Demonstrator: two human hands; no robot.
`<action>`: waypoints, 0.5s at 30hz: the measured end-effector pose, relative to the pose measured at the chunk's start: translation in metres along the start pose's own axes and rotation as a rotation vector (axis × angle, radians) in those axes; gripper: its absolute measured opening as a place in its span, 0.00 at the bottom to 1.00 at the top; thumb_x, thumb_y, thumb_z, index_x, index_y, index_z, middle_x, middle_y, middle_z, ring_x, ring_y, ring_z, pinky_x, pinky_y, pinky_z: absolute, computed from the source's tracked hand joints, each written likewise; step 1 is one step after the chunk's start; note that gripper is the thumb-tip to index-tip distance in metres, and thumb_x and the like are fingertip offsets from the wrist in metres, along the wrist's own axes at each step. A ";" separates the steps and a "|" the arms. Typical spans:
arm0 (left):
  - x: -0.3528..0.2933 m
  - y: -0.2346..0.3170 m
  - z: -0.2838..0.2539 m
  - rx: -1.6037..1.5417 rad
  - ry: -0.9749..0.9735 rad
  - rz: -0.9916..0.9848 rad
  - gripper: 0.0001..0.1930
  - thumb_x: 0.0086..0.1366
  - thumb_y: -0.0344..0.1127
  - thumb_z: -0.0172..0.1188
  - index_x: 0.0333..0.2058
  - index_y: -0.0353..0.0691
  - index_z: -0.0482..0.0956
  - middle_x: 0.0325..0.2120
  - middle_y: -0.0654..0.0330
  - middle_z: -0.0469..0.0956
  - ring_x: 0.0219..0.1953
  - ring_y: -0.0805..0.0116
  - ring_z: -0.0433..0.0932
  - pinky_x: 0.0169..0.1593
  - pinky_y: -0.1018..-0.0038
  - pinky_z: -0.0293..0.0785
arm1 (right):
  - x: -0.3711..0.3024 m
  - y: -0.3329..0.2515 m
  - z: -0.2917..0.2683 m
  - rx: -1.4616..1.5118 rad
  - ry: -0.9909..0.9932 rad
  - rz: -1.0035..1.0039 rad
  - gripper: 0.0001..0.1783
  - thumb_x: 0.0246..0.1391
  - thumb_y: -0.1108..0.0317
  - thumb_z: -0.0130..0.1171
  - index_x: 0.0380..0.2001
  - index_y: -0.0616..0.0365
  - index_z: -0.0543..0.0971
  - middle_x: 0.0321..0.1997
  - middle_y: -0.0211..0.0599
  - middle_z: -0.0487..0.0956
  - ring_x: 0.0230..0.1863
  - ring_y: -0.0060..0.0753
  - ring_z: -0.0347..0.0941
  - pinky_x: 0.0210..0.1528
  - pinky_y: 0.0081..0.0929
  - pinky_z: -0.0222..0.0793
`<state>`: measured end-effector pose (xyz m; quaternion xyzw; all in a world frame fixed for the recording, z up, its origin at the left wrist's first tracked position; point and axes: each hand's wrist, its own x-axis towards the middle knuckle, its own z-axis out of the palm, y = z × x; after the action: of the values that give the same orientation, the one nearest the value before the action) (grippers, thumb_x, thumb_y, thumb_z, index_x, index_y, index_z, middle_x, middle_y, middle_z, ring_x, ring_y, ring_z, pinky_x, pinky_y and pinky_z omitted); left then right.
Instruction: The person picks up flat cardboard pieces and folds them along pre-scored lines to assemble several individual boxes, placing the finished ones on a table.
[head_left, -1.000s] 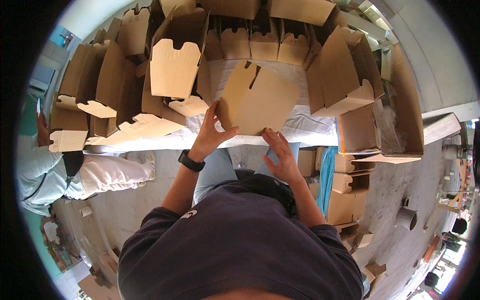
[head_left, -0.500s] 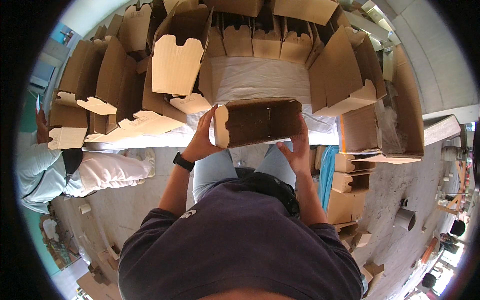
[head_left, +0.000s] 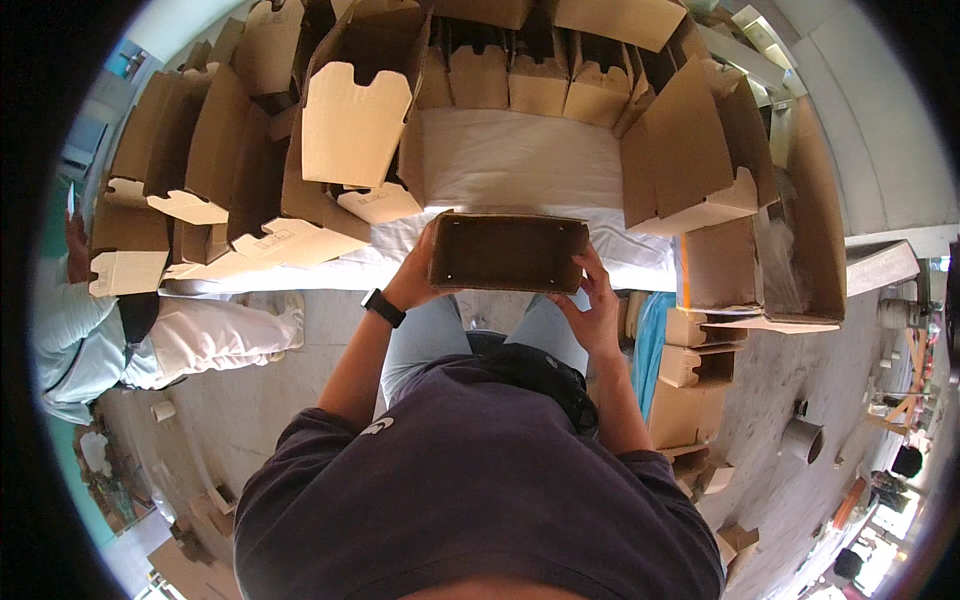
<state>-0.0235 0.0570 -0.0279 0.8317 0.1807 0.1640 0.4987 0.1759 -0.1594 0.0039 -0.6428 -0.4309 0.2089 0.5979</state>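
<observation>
Left hand [head_left: 412, 272] curled round the left end of a small cardboard box [head_left: 510, 252], its fingertips mostly out of sight behind the wall; right hand [head_left: 590, 305] half curled at the opposite end, fingers on the lower right corner, thumb by the near edge. Box held between the two, open side up, dark inside, over the near edge of the desk — cannot tell whether any of it rests there. Dark watch [head_left: 383, 307] on the left wrist. Desk spread with a white cloth [head_left: 525, 160], wrinkled toward the front. Tall open cartons [head_left: 355, 125] crowd its left side, notched flaps facing the wearer; a row of narrower boxes [head_left: 540, 85] along the far side. To the right, a big open carton [head_left: 690, 165], then another holding clear plastic [head_left: 783, 255]. Below these, blue sheeting [head_left: 655, 355] beside stacked boxes [head_left: 688, 410]. Far left — another person [head_left: 215, 340] in pale clothes, partly in view.
</observation>
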 end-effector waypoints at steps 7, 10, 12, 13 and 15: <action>-0.001 0.006 0.000 0.111 0.029 0.036 0.52 0.41 0.41 0.73 0.62 0.36 0.50 0.59 0.46 0.55 0.62 0.50 0.56 0.65 0.64 0.54 | -0.001 0.004 0.000 0.017 0.013 0.056 0.35 0.38 0.81 0.68 0.52 0.56 0.68 0.66 0.43 0.59 0.66 0.41 0.56 0.59 0.38 0.65; -0.004 0.020 -0.007 0.091 -0.007 -0.001 0.54 0.41 0.39 0.72 0.63 0.36 0.46 0.59 0.45 0.55 0.62 0.48 0.57 0.64 0.65 0.56 | 0.001 -0.007 0.000 -0.026 0.012 0.090 0.35 0.38 0.81 0.69 0.52 0.56 0.68 0.66 0.43 0.59 0.66 0.40 0.57 0.60 0.37 0.64; -0.012 0.025 -0.008 0.193 -0.025 0.033 0.55 0.40 0.38 0.72 0.63 0.37 0.45 0.59 0.44 0.55 0.62 0.47 0.57 0.64 0.65 0.57 | -0.002 -0.008 -0.004 0.030 0.034 0.071 0.36 0.37 0.81 0.69 0.53 0.56 0.68 0.66 0.42 0.59 0.65 0.39 0.57 0.61 0.37 0.63; -0.016 0.029 -0.009 0.246 -0.033 0.049 0.55 0.40 0.38 0.72 0.63 0.37 0.44 0.59 0.44 0.55 0.62 0.47 0.58 0.63 0.65 0.57 | -0.004 -0.009 -0.006 0.060 0.044 0.060 0.36 0.37 0.81 0.69 0.53 0.56 0.68 0.66 0.42 0.59 0.65 0.39 0.58 0.61 0.36 0.62; -0.024 0.047 -0.014 0.217 -0.023 0.050 0.57 0.38 0.37 0.73 0.63 0.35 0.44 0.59 0.42 0.56 0.61 0.47 0.59 0.63 0.63 0.58 | -0.006 -0.014 -0.012 0.111 0.046 0.046 0.38 0.36 0.82 0.69 0.55 0.59 0.67 0.66 0.42 0.60 0.64 0.38 0.58 0.62 0.35 0.61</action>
<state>-0.0446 0.0362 0.0176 0.8869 0.1709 0.1461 0.4035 0.1781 -0.1722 0.0184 -0.6230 -0.3899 0.2311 0.6376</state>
